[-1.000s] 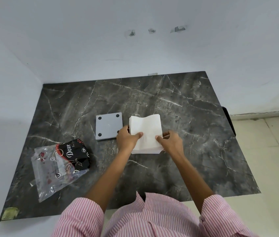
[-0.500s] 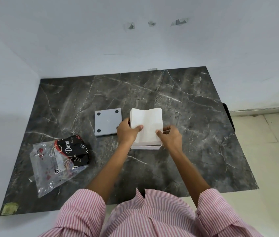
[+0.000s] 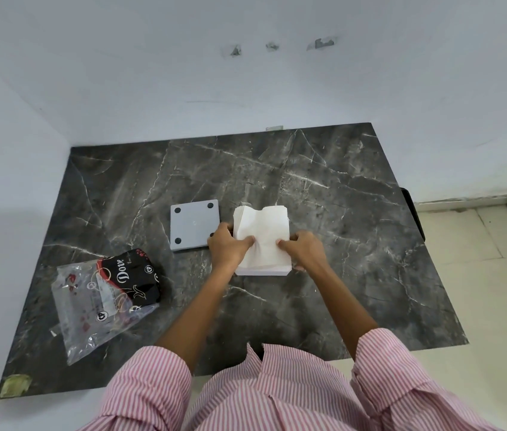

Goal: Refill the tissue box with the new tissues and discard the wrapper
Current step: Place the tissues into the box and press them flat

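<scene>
A stack of white tissues [image 3: 266,223] sits on a low white tissue box [image 3: 261,271] at the middle of the dark marble table [image 3: 354,244]. My left hand [image 3: 228,248] grips the stack's left side, thumb pressing the top sheet. From the right, my right hand [image 3: 303,248] holds the other side, and the top sheet is creased between the two thumbs. A grey square lid [image 3: 193,223] with black feet lies flat just left of my left hand. The empty clear plastic wrapper [image 3: 103,301] with a black "Dove" label lies at the front left.
White walls close the table at the back and left. The table's right edge drops to a tiled floor [image 3: 479,275]. A scrap of yellowish tape [image 3: 16,385] sticks to the front left corner. My striped pink sleeves [image 3: 277,393] fill the bottom of the view.
Both thumbs have moved inward on the tissue stack, and the top sheet now bunches between them. The stack sits lower on the box. Lid and wrapper have not moved.
</scene>
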